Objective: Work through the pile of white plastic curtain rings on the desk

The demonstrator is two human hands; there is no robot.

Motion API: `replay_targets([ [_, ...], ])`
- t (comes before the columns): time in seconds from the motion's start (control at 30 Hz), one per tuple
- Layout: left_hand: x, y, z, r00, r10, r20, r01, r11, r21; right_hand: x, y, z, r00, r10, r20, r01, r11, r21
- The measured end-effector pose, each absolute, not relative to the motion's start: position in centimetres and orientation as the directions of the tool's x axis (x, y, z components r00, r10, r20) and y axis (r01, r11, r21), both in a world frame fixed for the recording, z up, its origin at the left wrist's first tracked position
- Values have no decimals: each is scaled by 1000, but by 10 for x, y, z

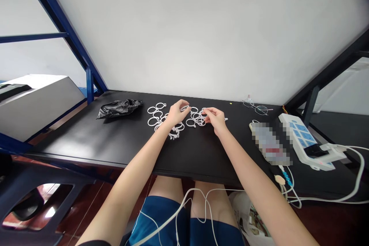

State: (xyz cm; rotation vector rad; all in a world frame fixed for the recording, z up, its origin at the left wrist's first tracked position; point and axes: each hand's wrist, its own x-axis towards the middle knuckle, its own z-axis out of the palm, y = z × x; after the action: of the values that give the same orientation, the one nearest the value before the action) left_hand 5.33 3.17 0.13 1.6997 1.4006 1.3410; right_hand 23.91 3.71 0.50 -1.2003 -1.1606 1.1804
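Observation:
Several white plastic rings lie scattered on the black table, near its far edge by the wall. My left hand is over the middle of the pile, its fingers pinched on a white ring. My right hand is just to the right, its fingers curled and pinching a ring in the cluster between the two hands. Both forearms reach forward over the table's front edge.
A crumpled black plastic bag lies left of the rings. Glasses, a blurred flat object and a white power strip with cables sit at the right. Blue frame bars stand at the left.

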Motion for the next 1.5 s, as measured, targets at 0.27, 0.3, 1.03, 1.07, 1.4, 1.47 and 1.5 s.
replay_targets([
  [0.27, 60, 31, 6, 6, 1000, 30, -125, -29, 992, 239, 38, 4, 54, 998, 29, -43, 31, -999],
  [0.3, 60, 31, 7, 7, 1000, 13, -147, -12, 989, 239, 38, 4, 52, 998, 30, -45, 32, -998],
  [1.03, 62, 22, 9, 33, 995, 89, 210, -94, 973, 241, 39, 3, 47, 999, 25, -45, 27, -999],
  [1.07, 62, 22, 9, 33, 995, 93, 214, -98, 972, 240, 39, 3, 47, 999, 25, -44, 28, -999],
  [1.4, 61, 28, 6, 10, 993, 120, 152, -120, 981, 240, 38, 5, 49, 999, 19, -46, 21, -999],
  [1.47, 62, 28, 7, 20, 995, 97, 127, -99, 987, 240, 38, 5, 45, 999, 21, -46, 23, -999],
  [1.5, 63, 28, 8, 32, 996, 83, 112, -86, 990, 240, 38, 4, 41, 999, 24, -45, 25, -999],
])
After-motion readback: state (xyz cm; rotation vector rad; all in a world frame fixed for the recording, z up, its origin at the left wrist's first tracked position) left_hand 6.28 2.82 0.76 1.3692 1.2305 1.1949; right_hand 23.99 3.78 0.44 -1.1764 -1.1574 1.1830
